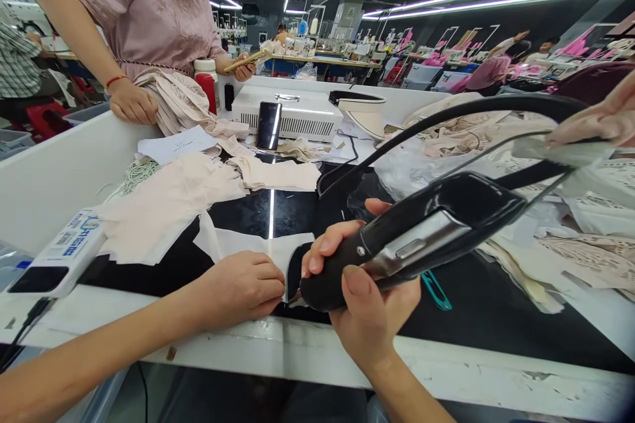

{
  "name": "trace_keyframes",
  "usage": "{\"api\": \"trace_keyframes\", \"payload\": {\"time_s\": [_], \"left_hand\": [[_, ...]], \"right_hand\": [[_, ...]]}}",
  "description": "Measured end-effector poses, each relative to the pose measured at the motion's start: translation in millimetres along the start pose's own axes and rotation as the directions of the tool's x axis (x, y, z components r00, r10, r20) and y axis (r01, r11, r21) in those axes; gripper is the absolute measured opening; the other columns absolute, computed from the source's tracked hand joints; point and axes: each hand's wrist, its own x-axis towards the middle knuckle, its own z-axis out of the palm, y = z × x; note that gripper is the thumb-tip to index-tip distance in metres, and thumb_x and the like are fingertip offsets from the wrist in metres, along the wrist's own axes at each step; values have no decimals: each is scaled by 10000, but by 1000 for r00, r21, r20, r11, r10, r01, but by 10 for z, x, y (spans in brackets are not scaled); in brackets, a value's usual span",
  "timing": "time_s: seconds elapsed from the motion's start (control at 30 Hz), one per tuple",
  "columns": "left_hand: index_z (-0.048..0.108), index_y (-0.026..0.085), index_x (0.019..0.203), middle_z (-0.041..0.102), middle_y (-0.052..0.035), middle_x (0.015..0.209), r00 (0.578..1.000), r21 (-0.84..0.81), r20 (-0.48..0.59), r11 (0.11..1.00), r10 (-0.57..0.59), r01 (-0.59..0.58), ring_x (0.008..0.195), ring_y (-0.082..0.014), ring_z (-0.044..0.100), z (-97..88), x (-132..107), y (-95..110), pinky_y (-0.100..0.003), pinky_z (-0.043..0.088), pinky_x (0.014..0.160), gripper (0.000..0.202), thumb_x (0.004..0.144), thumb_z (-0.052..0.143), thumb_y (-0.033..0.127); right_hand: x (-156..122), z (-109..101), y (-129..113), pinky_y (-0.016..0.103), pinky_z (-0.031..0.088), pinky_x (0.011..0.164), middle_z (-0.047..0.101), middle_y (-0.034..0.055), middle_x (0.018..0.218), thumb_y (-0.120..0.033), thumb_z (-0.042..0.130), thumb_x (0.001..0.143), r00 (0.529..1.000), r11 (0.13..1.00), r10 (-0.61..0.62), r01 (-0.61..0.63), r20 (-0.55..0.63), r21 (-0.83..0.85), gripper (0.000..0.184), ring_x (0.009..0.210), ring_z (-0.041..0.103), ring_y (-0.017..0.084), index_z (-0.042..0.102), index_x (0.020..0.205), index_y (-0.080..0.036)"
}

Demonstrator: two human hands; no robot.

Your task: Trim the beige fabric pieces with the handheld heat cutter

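Observation:
My right hand is wrapped round a black corded handheld tool with a silver lever. Its dark rounded end points left and down toward the table's front edge; the very tip is hard to make out. My left hand lies just left of that end, fingers pressed together on the edge of a pale cloth piece. The cloth lies on the glossy black work surface. Behind my left hand, larger pale cloth pieces lie in a pile.
A power bank lies left. A white vented box, a phone and a red bottle stand behind. A teal clip lies right. Cut lace covers the right. One person stands opposite; another hand is at right.

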Motion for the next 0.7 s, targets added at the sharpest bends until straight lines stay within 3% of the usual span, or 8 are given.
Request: {"api": "trace_keyframes", "payload": {"time_s": [0.2, 0.47, 0.7], "left_hand": [[674, 171, 908, 738, -30, 936, 997, -85, 3, 993, -80, 80, 862, -181, 667, 23, -33, -13, -315, 508, 826, 148, 956, 536, 145], [679, 166, 917, 731, -31, 940, 995, -114, 10, 989, -94, 95, 872, -181, 663, 19, -32, -3, -312, 509, 823, 129, 944, 557, 135], [682, 170, 965, 715, -52, 963, 987, -141, 46, 977, -154, 159, 891, -185, 646, -45, -30, -5, -309, 510, 831, 195, 1013, 497, 211]], "right_hand": [[20, 11, 59, 262, 513, 441, 601, -29, 804, -358, 753, 845, 999, 999, -40, 40, -13, 16, 492, 553, 590, 127, 498, 1261, -295], [4, -6, 106, 260, 511, 434, 611, -22, 810, -363, 756, 842, 999, 999, -51, 51, -10, -8, 518, 545, 589, 128, 493, 1283, -301], [-8, -10, 101, 249, 509, 449, 619, -26, 819, -347, 751, 851, 998, 998, -64, 64, 1, -2, 487, 551, 590, 116, 509, 1269, -296]]}}
